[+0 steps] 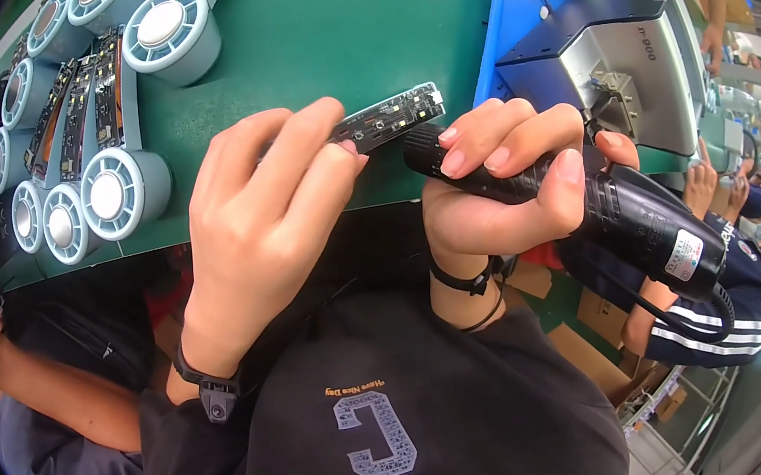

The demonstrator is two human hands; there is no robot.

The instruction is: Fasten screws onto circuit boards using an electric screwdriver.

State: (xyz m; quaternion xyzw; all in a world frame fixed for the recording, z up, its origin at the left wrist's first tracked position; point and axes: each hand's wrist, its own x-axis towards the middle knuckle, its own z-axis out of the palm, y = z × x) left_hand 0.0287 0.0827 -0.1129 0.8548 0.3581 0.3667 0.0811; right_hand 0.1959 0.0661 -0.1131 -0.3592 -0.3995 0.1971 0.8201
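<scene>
My left hand (268, 219) pinches a narrow black circuit board (389, 119) seated in a pale blue strip, above the front of the green table (326, 43). Small chips and pale components dot the board, and its free end points right. In my right hand (517, 176) lies a black electric screwdriver (633, 223), its ribbed nose turned left, close beside the board's right end. The driver's tip is hidden from sight, so I cannot tell whether it touches anything. A cord leaves the tool's rear end.
Several pale blue round housings (171, 34) with black board strips (107, 91) between them lie at the left. On the right stand a grey metal box-shaped machine (603, 64) and a blue tray (504, 5). A co-worker's arm (46, 397) is at far left; another person (741, 276) sits right.
</scene>
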